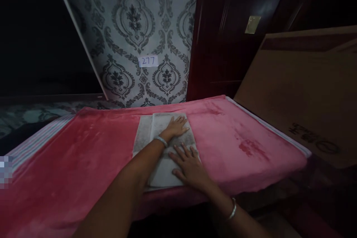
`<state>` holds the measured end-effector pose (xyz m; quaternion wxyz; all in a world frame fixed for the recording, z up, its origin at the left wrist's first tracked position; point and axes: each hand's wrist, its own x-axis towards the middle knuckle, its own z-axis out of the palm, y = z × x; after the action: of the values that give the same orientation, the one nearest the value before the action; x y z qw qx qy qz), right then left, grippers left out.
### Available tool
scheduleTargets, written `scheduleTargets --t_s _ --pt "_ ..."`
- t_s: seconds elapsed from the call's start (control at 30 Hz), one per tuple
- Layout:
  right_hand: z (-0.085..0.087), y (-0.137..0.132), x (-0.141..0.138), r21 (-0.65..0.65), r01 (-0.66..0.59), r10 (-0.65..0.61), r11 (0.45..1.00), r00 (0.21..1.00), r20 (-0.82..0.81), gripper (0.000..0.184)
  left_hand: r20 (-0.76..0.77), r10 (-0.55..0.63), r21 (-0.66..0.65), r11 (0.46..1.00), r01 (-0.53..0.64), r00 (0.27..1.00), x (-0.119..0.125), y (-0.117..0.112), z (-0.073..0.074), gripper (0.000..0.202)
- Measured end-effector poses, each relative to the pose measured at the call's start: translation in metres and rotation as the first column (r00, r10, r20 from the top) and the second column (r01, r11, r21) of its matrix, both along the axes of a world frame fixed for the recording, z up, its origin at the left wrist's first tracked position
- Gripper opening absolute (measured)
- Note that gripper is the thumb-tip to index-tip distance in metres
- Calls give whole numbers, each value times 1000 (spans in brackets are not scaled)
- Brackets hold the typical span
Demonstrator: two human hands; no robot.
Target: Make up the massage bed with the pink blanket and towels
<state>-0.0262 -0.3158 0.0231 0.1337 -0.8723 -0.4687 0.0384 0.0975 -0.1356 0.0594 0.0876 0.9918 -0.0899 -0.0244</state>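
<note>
resting the left hand [176, 126] palm-down on the far part of a folded grey-white cloth [164, 171], and the right hand [189, 163] palm-down on its right side, nearer the front. showing the grip of both hands apart, with fingers spread. lying, as for the cloth, in the middle of a pink blanket [223, 134], near its front edge. wearing a silver bangle [232, 209] on the right wrist. to the right, leaning beyond the blanket, a cardboard box [301, 89].
</note>
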Motion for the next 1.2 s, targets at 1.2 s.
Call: scheduleTargets --t_s 1.2 --pt "5 61 -5 93 -257 263 962 963 -62 69 19 33 118 992 -35 999 -13 92 -6 68"
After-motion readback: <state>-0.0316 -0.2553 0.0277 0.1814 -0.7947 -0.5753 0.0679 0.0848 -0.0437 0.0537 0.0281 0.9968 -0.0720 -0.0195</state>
